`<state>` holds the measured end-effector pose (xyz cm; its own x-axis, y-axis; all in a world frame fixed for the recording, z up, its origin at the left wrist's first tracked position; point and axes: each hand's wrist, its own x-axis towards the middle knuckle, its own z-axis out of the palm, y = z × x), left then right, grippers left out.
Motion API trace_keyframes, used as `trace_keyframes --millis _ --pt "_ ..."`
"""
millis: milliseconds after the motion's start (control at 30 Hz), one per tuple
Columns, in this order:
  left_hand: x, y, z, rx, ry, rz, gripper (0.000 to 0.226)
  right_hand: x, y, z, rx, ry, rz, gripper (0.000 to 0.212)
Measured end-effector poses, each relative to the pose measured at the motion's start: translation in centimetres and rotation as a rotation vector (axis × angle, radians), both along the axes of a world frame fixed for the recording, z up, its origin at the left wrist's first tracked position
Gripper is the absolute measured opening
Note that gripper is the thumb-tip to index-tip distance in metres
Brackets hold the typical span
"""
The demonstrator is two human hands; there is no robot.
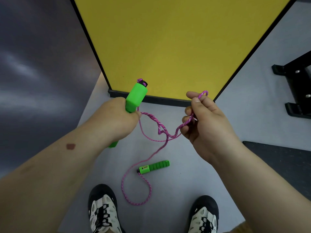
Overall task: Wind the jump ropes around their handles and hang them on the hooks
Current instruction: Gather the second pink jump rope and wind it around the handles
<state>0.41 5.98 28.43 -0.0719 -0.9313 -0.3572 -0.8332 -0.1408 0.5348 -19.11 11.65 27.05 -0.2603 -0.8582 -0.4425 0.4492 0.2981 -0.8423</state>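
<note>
The left hand [117,120] is closed around 1 green handle [134,96] and holds it upright, probably so that it can serve as the core for the winding. The right hand [204,118] pinches a loop of the pink rope [161,126] between thumb and fingers, keeping that part off the ground and free to be guided. The second green handle [154,166] lies on the grey floor [178,190] between the shoes [102,209], and the rope between is slack; no hooks are in view.
</note>
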Motion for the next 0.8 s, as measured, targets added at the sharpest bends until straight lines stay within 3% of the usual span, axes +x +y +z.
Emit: trace_keyframes --millis 233,333,467,667,800 --pt "-0.2 0.0 0.4 -0.089 -0.034 -0.019 0.014 0.4 0.2 0.3 -0.056 -0.081 0.056 0.021" --pt "-0.6 0.4 0.4 -0.051 0.138 -0.013 0.007 0.8 0.4 0.4 -0.071 -0.132 0.13 0.015" --pt "-1.3 1.0 1.2 0.124 0.461 -0.073 0.023 1.0 0.7 0.2 -0.066 -0.147 0.206 0.011" --pt "-1.6 1.3 1.4 0.201 0.466 -0.209 0.006 1.0 0.7 0.3 -0.08 -0.053 0.183 0.01" --pt "-1.4 1.3 1.5 0.23 0.511 -0.197 0.006 0.7 0.4 0.4 -0.094 -0.008 0.087 0.01"
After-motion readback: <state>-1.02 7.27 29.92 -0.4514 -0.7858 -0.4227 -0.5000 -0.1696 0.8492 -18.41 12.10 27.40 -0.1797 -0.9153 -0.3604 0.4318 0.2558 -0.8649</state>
